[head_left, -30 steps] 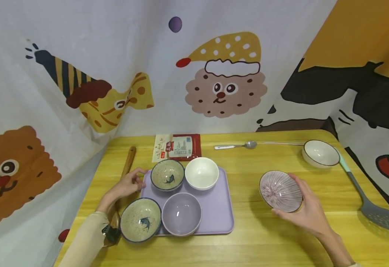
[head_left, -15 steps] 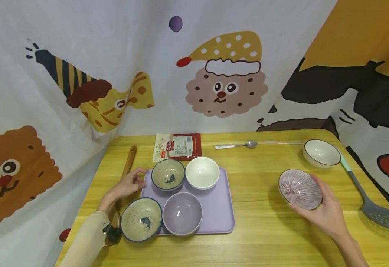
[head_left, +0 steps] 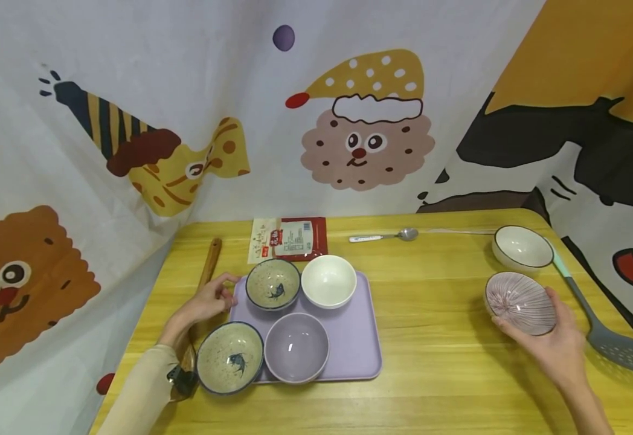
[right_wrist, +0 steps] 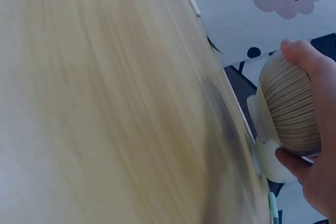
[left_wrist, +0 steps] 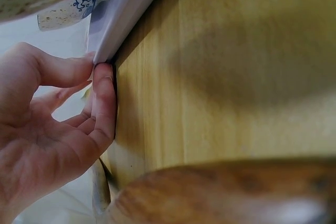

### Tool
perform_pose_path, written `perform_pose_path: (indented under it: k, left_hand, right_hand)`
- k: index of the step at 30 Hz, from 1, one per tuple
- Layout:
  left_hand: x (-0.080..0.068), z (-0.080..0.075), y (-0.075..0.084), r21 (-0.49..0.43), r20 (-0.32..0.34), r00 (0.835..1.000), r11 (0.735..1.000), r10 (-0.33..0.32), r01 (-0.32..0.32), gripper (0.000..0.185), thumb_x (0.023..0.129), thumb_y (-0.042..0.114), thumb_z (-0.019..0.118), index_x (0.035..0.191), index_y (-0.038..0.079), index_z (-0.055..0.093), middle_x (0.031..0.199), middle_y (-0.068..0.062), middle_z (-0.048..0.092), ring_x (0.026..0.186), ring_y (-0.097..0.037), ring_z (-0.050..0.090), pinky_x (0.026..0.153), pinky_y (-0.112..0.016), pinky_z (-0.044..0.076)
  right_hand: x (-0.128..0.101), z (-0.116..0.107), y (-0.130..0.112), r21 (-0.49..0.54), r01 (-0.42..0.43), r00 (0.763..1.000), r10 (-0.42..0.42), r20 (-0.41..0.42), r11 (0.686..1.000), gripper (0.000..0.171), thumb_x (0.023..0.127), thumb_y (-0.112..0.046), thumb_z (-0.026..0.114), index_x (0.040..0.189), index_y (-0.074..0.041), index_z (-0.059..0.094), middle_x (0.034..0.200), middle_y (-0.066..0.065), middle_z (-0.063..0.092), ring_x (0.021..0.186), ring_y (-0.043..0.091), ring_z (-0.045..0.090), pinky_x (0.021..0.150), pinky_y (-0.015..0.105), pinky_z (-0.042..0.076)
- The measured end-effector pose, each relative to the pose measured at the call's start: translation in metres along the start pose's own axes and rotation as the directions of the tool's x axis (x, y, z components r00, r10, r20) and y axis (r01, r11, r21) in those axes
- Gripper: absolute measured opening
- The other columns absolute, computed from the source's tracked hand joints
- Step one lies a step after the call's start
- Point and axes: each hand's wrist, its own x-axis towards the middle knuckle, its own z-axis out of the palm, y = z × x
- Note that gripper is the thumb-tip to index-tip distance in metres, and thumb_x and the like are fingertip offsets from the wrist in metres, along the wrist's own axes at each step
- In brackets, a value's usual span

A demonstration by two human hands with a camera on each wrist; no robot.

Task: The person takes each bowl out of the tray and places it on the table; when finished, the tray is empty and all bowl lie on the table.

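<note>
My right hand (head_left: 554, 343) grips a pink striped bowl (head_left: 519, 301), tilted and held just above the table's right side, close in front of a white dark-rimmed bowl (head_left: 522, 248). The right wrist view shows the striped bowl's ribbed underside (right_wrist: 289, 111) with fingers (right_wrist: 307, 61) curled round it. My left hand (head_left: 208, 302) pinches the left rim of a purple tray (head_left: 357, 338); in the left wrist view the thumb and index finger (left_wrist: 105, 95) meet at the tray's edge (left_wrist: 123, 22). On the tray stand a fish-pattern bowl (head_left: 272, 284), a white bowl (head_left: 328, 281), a purple bowl (head_left: 296, 348) and a second fish bowl (head_left: 229, 357).
A grey slotted spatula (head_left: 621, 347) lies at the right edge beside my right hand. A spoon (head_left: 384, 237) and a red-and-white packet (head_left: 289, 239) lie at the back. A wooden utensil (head_left: 209, 263) lies left of the tray. Cartoon-printed cloth walls close in the table.
My right hand has carried the striped bowl to the right, nearer the white dark-rimmed bowl. The left hand has stayed at the tray's rim.
</note>
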Motion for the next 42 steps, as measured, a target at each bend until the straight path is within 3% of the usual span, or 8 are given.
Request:
perform_pose_path:
  k: [2, 5, 14, 30, 36, 42]
  left_hand:
    - [-0.001, 0.000, 0.001, 0.003, 0.000, 1.000, 1.000, -0.004, 0.004, 0.049, 0.086, -0.004, 0.064, 0.133, -0.002, 0.054, 0.083, -0.012, 0.059, 0.073, -0.018, 0.055, 0.061, -0.025, 0.046]
    - [-0.002, 0.001, 0.002, 0.004, -0.002, 1.000, 1.000, -0.009, 0.009, 0.048, 0.086, -0.003, 0.065, 0.133, -0.002, 0.054, 0.084, -0.012, 0.059, 0.073, -0.018, 0.055, 0.061, -0.026, 0.046]
    - [0.001, 0.001, 0.000, 0.020, -0.004, 1.000, 1.000, -0.014, 0.014, 0.047, 0.087, -0.004, 0.064, 0.133, -0.001, 0.054, 0.084, -0.012, 0.059, 0.073, -0.019, 0.055, 0.061, -0.026, 0.046]
    - [0.000, 0.002, 0.000, 0.037, -0.011, 1.000, 0.999, -0.016, 0.017, 0.045, 0.087, -0.004, 0.064, 0.132, -0.002, 0.055, 0.084, -0.012, 0.058, 0.074, -0.018, 0.054, 0.061, -0.026, 0.045]
    - [-0.001, 0.004, 0.000, 0.033, -0.009, 1.000, 0.999, -0.019, 0.019, 0.045, 0.088, -0.002, 0.065, 0.132, -0.001, 0.055, 0.085, -0.012, 0.057, 0.075, -0.019, 0.053, 0.062, -0.026, 0.045]
    - [0.002, 0.002, -0.003, 0.037, -0.024, 1.000, 0.999, -0.018, 0.019, 0.045, 0.088, -0.002, 0.065, 0.131, 0.000, 0.055, 0.084, -0.012, 0.058, 0.074, -0.018, 0.054, 0.062, -0.026, 0.045]
  right_hand:
    - [0.003, -0.002, 0.002, -0.006, -0.044, 0.999, 0.044, -0.009, 0.999, 0.112, 0.066, -0.024, 0.093, 0.158, -0.009, 0.032, 0.151, 0.034, 0.041, 0.135, 0.051, 0.042, 0.119, 0.043, 0.027]
    - [0.008, -0.006, 0.007, -0.018, -0.094, 0.996, 0.093, -0.013, 0.995, 0.114, 0.066, -0.028, 0.092, 0.159, -0.008, 0.029, 0.155, 0.036, 0.034, 0.142, 0.055, 0.032, 0.116, 0.069, 0.018]
    - [0.023, -0.015, 0.023, -0.050, -0.269, 0.963, 0.269, 0.002, 0.962, 0.118, 0.074, -0.038, 0.087, 0.161, -0.002, 0.016, 0.164, 0.031, 0.019, 0.150, 0.051, 0.018, 0.120, 0.067, 0.013]
    - [0.039, -0.020, 0.035, -0.080, -0.399, 0.916, 0.401, 0.021, 0.914, 0.119, 0.081, -0.048, 0.078, 0.161, 0.002, 0.005, 0.165, 0.031, 0.008, 0.152, 0.050, 0.011, 0.122, 0.064, 0.012]
    - [0.038, -0.020, 0.024, -0.048, -0.381, 0.924, 0.382, -0.005, 0.923, 0.129, 0.079, -0.051, 0.079, 0.161, -0.006, -0.009, 0.164, 0.028, -0.002, 0.151, 0.047, 0.006, 0.122, 0.063, 0.010]
    - [0.041, -0.018, -0.006, 0.020, -0.281, 0.954, 0.281, -0.102, 0.960, 0.118, 0.080, -0.045, 0.079, 0.162, -0.012, 0.002, 0.165, 0.016, 0.003, 0.152, 0.039, 0.011, 0.124, 0.057, 0.012]
